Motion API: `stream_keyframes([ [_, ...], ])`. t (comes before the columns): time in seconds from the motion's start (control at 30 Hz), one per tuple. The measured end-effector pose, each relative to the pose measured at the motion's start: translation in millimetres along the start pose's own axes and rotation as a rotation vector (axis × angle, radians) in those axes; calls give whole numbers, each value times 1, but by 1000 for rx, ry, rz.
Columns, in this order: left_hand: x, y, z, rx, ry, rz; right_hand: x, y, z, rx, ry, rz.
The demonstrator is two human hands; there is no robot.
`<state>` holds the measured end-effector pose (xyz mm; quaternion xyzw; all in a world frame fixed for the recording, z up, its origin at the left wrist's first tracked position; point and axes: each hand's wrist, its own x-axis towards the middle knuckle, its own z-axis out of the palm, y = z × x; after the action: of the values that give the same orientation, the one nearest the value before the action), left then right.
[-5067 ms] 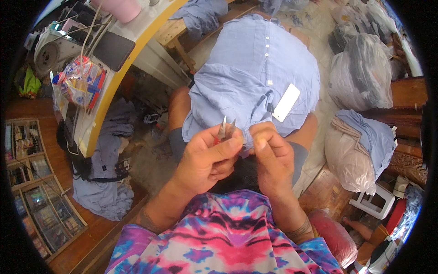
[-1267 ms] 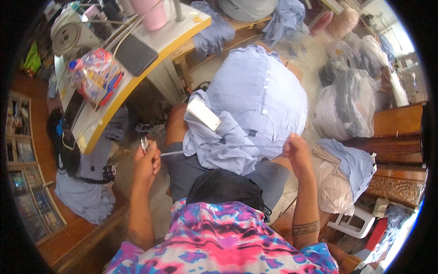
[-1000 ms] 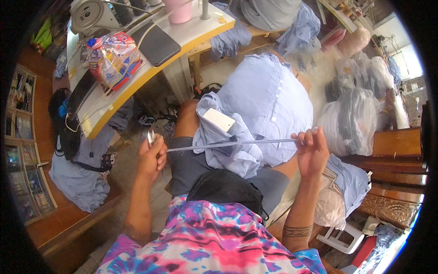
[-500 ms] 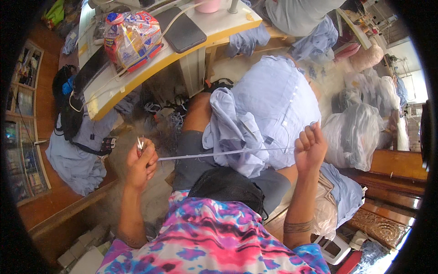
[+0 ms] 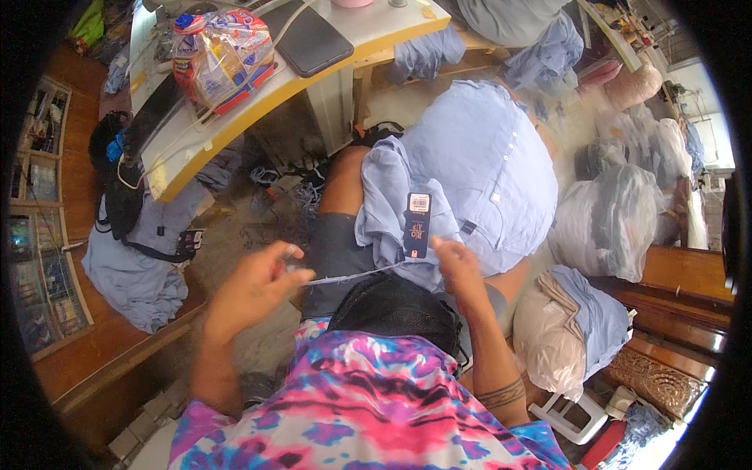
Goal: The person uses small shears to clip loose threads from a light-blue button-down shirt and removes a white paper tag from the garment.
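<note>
A light blue buttoned shirt (image 5: 478,149) lies bundled across my lap. A dark hang tag (image 5: 417,227) with a pale label lies on its folds. Between my hands a thin pale strip (image 5: 352,276) of thread or cloth sags slightly in front of the shirt. My left hand (image 5: 251,291) is at the strip's left end, thumb and forefinger bent toward it; the snips are not visible. Beside the tag's lower right edge is my right hand (image 5: 462,270), its fingers curled and blurred. Whether they grip the strip or the tag cannot be made out.
A yellow-edged table (image 5: 176,176) at the upper left bears a bread bag (image 5: 223,59) and a black tablet-like slab (image 5: 309,39). More blue garments (image 5: 129,262) lie on the left. Plastic-wrapped bundles (image 5: 607,223) stand at the right. A person in grey (image 5: 509,19) sits beyond.
My hands have come closer together and lower, and the strip, stretched taut before, now sags. Red-handled snips showed in my left hand before. The tag now lies face up on the shirt.
</note>
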<state>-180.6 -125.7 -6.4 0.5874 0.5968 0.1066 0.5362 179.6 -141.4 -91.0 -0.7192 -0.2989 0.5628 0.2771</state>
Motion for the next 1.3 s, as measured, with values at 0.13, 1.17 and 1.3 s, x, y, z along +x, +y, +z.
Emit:
stream_keyframes([
  [0.13, 10, -5, 13, 324, -76, 39, 8, -13, 22, -633, 41, -305],
  [1.17, 13, 39, 62, -631, -192, 283, -33, -89, 9, -673, 71, -963],
  [1.3, 41, -26, 35, -1041, 101, 60, -7, -101, -42, -634, 360, -779],
])
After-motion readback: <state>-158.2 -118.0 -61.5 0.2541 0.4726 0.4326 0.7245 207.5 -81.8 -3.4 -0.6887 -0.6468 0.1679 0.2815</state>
